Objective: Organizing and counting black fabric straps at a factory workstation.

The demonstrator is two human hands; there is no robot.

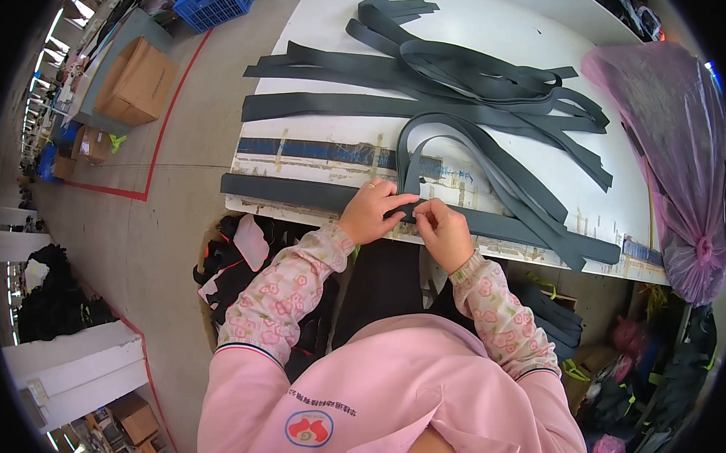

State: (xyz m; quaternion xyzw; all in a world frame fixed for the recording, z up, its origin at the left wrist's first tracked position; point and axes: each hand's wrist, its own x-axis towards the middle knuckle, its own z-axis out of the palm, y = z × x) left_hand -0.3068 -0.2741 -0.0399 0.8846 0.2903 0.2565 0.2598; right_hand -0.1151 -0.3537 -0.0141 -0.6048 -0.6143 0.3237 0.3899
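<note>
A long dark grey fabric strip (pixel 288 189) lies along the near edge of the white table (pixel 609 110). My left hand (pixel 372 212) is closed on it, index finger and thumb reaching toward its middle. Close beside it on the right, the fingertips of my right hand (pixel 446 232) are pinched together at the strip; whatever is between them is too small to make out. Just beyond my hands a looped grey strip (pixel 490 160) curves across the table, one end near my left fingers. Several more flat strips (pixel 325 105) and a coiled bundle (pixel 478 72) lie farther back.
Worn tape and blue markings line the table's front. A pink plastic bag (pixel 675 148), tied at its neck, hangs by the right edge. Dark cloth pieces (pixel 254 247) lie below the table at left. Farther left are a cardboard box (pixel 136 82) and a blue crate (pixel 214 6).
</note>
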